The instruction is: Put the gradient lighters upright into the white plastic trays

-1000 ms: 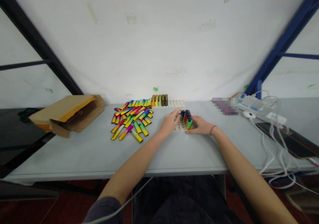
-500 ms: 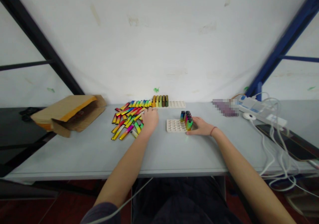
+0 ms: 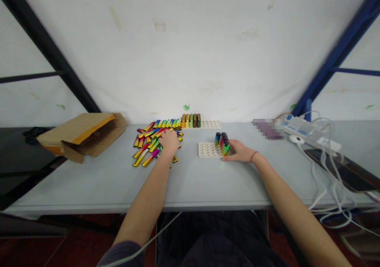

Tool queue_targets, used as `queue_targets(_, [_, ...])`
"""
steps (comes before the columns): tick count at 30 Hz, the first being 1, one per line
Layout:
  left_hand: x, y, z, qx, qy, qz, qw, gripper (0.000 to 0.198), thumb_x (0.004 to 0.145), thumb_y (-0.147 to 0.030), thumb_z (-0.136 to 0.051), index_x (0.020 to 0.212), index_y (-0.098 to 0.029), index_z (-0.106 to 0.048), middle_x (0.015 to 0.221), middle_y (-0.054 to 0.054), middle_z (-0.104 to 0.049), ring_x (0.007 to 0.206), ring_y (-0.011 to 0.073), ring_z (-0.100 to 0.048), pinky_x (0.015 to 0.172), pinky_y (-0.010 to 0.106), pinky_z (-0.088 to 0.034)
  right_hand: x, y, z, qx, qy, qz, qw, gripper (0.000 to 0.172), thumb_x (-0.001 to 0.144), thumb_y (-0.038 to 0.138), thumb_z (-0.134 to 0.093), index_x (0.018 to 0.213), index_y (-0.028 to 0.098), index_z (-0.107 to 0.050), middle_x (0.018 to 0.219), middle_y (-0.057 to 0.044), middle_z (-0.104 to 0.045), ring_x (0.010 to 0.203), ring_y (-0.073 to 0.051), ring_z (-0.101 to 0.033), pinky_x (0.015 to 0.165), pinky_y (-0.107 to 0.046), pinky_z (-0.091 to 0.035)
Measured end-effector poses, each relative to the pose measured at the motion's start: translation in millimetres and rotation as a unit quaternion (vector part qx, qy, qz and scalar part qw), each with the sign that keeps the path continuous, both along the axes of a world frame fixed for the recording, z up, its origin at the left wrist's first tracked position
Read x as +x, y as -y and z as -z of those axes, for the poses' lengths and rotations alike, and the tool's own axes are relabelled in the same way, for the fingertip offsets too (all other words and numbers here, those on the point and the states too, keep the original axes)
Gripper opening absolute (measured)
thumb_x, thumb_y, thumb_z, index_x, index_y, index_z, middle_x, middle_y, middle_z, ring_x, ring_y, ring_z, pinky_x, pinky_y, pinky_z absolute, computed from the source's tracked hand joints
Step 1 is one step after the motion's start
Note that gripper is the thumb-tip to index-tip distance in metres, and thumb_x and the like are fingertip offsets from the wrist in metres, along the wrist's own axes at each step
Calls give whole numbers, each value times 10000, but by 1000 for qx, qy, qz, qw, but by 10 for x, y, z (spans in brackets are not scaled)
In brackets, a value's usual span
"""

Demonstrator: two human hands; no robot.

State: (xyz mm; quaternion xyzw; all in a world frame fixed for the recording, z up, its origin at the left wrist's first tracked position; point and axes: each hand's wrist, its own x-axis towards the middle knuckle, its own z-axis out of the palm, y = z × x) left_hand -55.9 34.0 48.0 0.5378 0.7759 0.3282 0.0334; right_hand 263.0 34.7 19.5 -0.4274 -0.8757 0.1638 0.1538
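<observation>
Over the right part of a pile of shiny multicoloured tubes [image 3: 139, 161], my left hand [image 3: 170, 141] bends its fingers down among them. The fingers look drawn together, but the fingertips are partly hidden and what they hold cannot be made out. A white tray [image 3: 206, 150] with rows of round holes lies in front of me, and several dark-topped tubes [image 3: 225, 148] stand upright at its right end. My right hand [image 3: 241, 151] grips that end, thumb at the front corner and fingers behind the tubes.
Behind, a second white tray [image 3: 211, 124] holds upright yellow-to-dark tubes [image 3: 190, 121] at its left. An open cardboard box [image 3: 84, 130] lies on the left. To the right are a blurred purple item [image 3: 268, 129], a power strip [image 3: 311, 134], white cables [image 3: 334, 168] and a dark phone [image 3: 344, 168].
My left hand has moved left and slightly nearer over the pile, uncovering tubes at its right side. My right hand and the near tray have stayed where they were.
</observation>
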Motion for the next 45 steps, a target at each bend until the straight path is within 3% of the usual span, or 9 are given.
queue_targets(4, [47, -15, -71, -14, 0, 44, 999, 197, 900, -127, -466, 864, -153, -657, 1120, 211, -666, 1172, 355, -601, 1014, 495, -456, 1, -3, 0, -2, 1, -4, 1000, 766, 684, 630, -757, 1271, 154, -630, 1281, -163, -675, 1185, -372, -614, 1062, -511, -453])
queue_targets(7, [113, -74, -111, 34, 152, 87, 984, 199, 943, -194, -443, 895, -168, -634, 1014, 139, -696, 1064, 278, -652, 959, 413, -505, 1, -6, 6, -1, 3, -5, 1000, 778, 692, 630, -749, 1288, 147, -620, 1297, -168, -666, 1199, -377, -605, 1074, -517, -442])
queue_targets(11, [245, -89, -130, 20, 469, 161, 868, 104, 940, -279, -551, 923, -180, -575, 860, 44, -683, 755, 149, -664, 771, 306, -562, 3, -8, 14, -3, -3, -8, 1000, 764, 692, 626, -748, 1281, 154, -625, 1295, -162, -668, 1202, -374, -605, 1074, -516, -443])
queue_targets(15, [358, -7, -137, 4, 567, 229, 791, 192, 860, -287, -713, 929, -169, -578, 832, 10, -637, 676, 99, -650, 728, 259, -559, 1, -4, 12, -5, -7, -1, 1000, 786, 676, 624, -762, 1283, 144, -625, 1302, -171, -663, 1214, -385, -599, 1084, -523, -434])
queue_targets(21, [470, 63, -147, 6, 583, 223, 781, 206, 805, -276, -721, 828, -178, -541, 682, -53, -553, 476, 51, -526, 500, 179, -440, -4, -4, 9, -8, 0, -5, 1000, 780, 700, 616, -749, 1305, 144, -608, 1313, -173, -656, 1219, -380, -591, 1087, -528, -427])
queue_targets(25, [529, 87, -136, -9, 619, 220, 754, 381, 874, -508, -564, 683, -193, -464, 489, -94, -361, 350, 38, -305, 383, 166, -254, -2, -7, 14, -6, -4, -6, 1000, 783, 692, 613, -757, 1296, 138, -611, 1303, -177, -659, 1213, -379, -595, 1082, -529, -434])
queue_targets(29, [599, 103, -106, -19, 621, 172, 764, 580, 898, -694, -353, 568, -217, -373, 415, -94, -243, 317, 47, -193, 357, 189, -157, 0, -6, 18, -7, -3, -3, 1000, 793, 686, 613, -759, 1302, 136, -610, 1310, -178, -657, 1215, -386, -593, 1083, -538, -431])
queue_targets(38, [721, 79, -10, 46, 601, 101, 791, 423, 939, -434, -326, 571, -224, -337, 416, -85, -251, 324, 62, -179, 359, 189, -125, 8, -17, 25, -2, -4, -2, 1000, 784, 674, 636, -759, 1283, 159, -632, 1304, -156, -667, 1208, -374, -604, 1083, -521, -440])
queue_targets(45, [699, 82, 15, 112, 622, 77, 771, 385, 917, -415, -332, 583, -223, -348, 417, -83, -267, 323, 66, -203, 356, 183, -156, 11, -9, 18, 12, -11, -2, 1000, 742, 663, 650, -768, 1236, 191, -660, 1243, -127, -701, 1165, -351, -633, 1051, -483, -472])
